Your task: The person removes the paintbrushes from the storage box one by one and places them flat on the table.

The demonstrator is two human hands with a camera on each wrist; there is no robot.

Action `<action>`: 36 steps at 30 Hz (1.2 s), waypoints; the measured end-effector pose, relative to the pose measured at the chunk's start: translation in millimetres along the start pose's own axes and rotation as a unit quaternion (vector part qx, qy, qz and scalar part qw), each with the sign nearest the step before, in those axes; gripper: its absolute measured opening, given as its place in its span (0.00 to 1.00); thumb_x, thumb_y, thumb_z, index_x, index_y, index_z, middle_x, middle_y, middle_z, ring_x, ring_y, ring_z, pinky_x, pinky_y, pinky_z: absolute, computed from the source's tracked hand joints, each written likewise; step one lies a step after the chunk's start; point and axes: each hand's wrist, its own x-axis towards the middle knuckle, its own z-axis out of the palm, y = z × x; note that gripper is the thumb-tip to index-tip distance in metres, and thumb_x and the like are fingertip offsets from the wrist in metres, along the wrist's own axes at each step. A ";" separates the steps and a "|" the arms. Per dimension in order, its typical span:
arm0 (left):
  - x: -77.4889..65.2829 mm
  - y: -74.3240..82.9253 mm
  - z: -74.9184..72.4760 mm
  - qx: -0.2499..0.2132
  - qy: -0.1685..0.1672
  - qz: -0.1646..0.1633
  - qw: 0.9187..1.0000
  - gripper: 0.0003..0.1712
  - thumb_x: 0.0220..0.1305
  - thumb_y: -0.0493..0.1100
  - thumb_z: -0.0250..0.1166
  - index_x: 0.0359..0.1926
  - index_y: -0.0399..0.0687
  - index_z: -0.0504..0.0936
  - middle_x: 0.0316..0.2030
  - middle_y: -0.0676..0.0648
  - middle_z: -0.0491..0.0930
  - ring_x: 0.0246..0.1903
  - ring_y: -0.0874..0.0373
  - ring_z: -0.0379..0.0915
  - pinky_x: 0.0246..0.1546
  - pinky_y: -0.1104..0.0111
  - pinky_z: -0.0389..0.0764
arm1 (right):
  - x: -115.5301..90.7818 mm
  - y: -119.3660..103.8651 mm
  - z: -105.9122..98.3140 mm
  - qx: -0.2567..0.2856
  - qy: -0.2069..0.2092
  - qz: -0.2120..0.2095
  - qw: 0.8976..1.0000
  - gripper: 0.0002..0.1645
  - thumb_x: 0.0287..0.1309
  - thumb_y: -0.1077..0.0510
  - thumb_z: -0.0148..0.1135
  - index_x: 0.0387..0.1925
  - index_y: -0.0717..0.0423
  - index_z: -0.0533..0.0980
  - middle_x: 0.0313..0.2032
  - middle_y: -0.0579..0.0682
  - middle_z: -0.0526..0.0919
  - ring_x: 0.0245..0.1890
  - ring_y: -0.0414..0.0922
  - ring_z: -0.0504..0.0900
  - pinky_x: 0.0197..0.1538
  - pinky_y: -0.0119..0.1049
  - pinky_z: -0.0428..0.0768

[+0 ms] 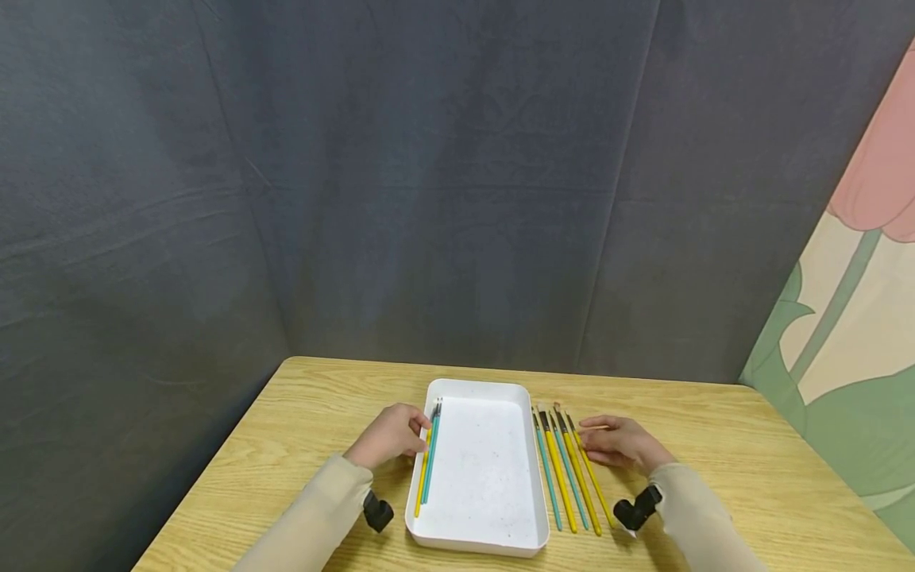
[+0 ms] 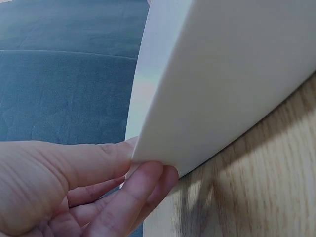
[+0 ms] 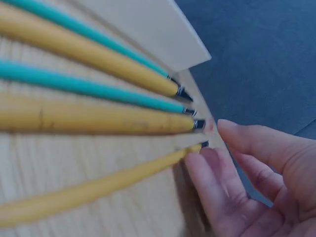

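A white tray (image 1: 486,469) lies on the table, with a yellow paintbrush (image 1: 421,485) and teal paintbrushes (image 1: 431,457) along its left side. My left hand (image 1: 391,435) pinches the tray's left rim between thumb and fingers, as the left wrist view shows at the tray wall (image 2: 212,84). Right of the tray, several yellow and teal paintbrushes lie side by side. My right hand (image 1: 623,442) is at the upper end of the rightmost thin yellow paintbrush (image 3: 113,182). Its fingertips touch or nearly touch that handle, while the thumb stays apart from it.
The wooden table (image 1: 314,413) carries everything. Next to the tray's right wall lie a teal paintbrush (image 1: 548,481) and a thick yellow paintbrush (image 1: 582,485). A dark cloth (image 1: 443,199) hangs behind the table, and a flower-patterned panel (image 1: 858,318) stands at the right.
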 end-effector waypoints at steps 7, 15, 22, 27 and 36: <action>-0.5 1.3 -0.9 0.006 0.000 -0.004 1.000 0.15 0.52 0.28 0.70 0.43 0.36 0.80 0.32 0.44 0.74 0.27 0.57 0.72 0.29 0.69 0.80 | 3.4 -22.7 10.7 0.054 -0.043 -0.025 0.997 0.28 0.67 0.65 0.54 0.64 0.74 0.61 0.40 0.48 0.82 0.40 0.40 0.84 0.47 0.33 0.82; -0.6 1.1 -1.3 0.007 0.002 -0.008 1.000 0.15 0.52 0.29 0.71 0.42 0.36 0.81 0.32 0.44 0.74 0.27 0.57 0.72 0.29 0.69 0.81 | 7.2 -66.5 49.7 0.010 -0.061 -0.044 0.997 0.25 0.67 0.63 0.55 0.61 0.69 0.63 0.40 0.49 0.79 0.41 0.41 0.83 0.49 0.34 0.82; -0.6 2.4 -0.7 0.003 -0.002 -0.006 1.000 0.15 0.52 0.28 0.70 0.43 0.35 0.81 0.32 0.44 0.74 0.27 0.57 0.72 0.29 0.68 0.81 | 15.1 -86.0 89.3 0.005 -0.069 -0.046 0.997 0.20 0.64 0.64 0.59 0.56 0.65 0.69 0.41 0.50 0.78 0.43 0.45 0.81 0.51 0.38 0.82; -0.9 2.7 -0.2 0.004 0.000 -0.007 1.000 0.15 0.52 0.28 0.70 0.42 0.35 0.81 0.31 0.44 0.74 0.26 0.57 0.72 0.28 0.68 0.81 | 24.2 -88.7 115.8 0.012 -0.078 -0.049 0.996 0.23 0.64 0.66 0.58 0.58 0.70 0.67 0.39 0.50 0.77 0.41 0.44 0.81 0.51 0.41 0.82; -1.7 5.2 0.3 0.013 0.005 -0.013 1.000 0.14 0.51 0.28 0.70 0.41 0.36 0.81 0.31 0.45 0.75 0.26 0.57 0.73 0.28 0.69 0.80 | 39.2 -81.8 163.1 -0.012 -0.076 -0.041 0.996 0.21 0.62 0.69 0.58 0.55 0.72 0.69 0.36 0.52 0.77 0.37 0.43 0.79 0.50 0.44 0.82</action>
